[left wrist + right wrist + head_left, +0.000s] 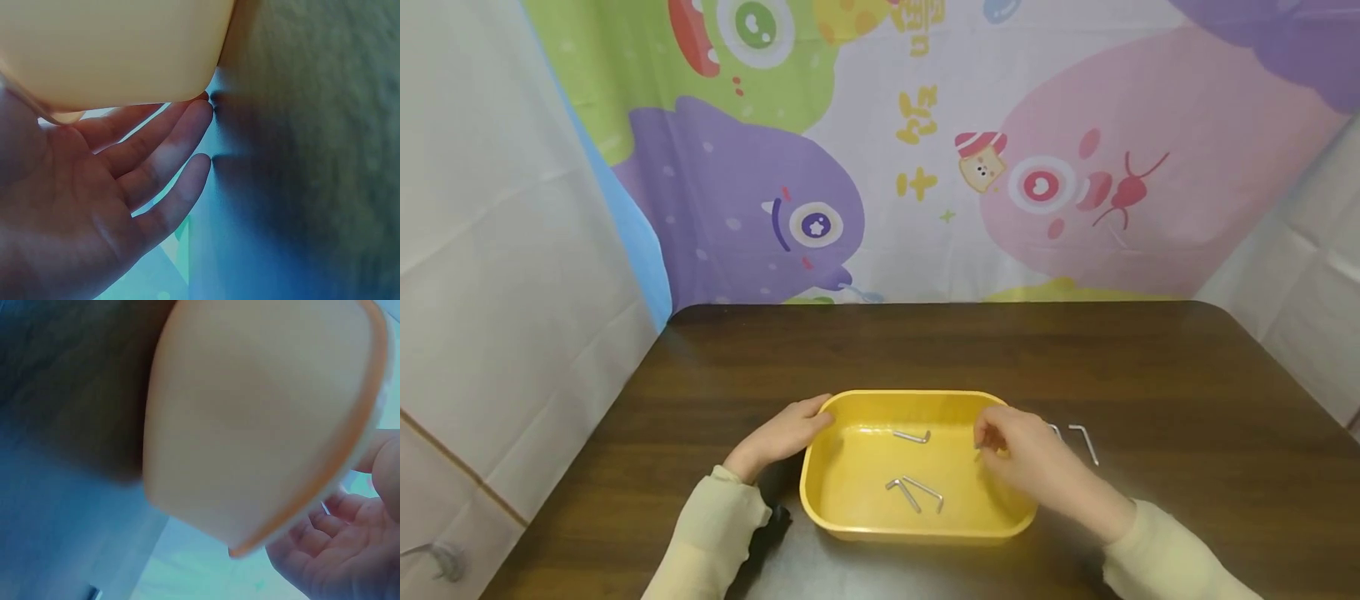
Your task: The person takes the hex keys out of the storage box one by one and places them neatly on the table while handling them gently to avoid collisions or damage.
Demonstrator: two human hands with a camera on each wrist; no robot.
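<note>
From the head view, a yellow bin (917, 534) stands upright on the dark table (737, 350), before a cartoon-printed cloth (887, 125). Three L-shaped hex keys lie on its floor: one (913, 437) toward the far wall, and a pair (923, 487) close together nearer the front; whether the pair touches cannot be determined. Two others rest on the table right of the bin, one in plain sight (1091, 446), one (1055, 431) partly covered by the right hand (1037, 458). That hand is over the bin's right side, fingers curled, pinching a small metal piece (977, 447), mostly hidden. The left hand (786, 429) is clamped on the left rim. The left wrist view finds its fingers spread along the bin's outside, fingertips down at the table. The right wrist view finds the bin's outer wall, the right hand beyond the rim; its held piece is not discernible there.
</note>
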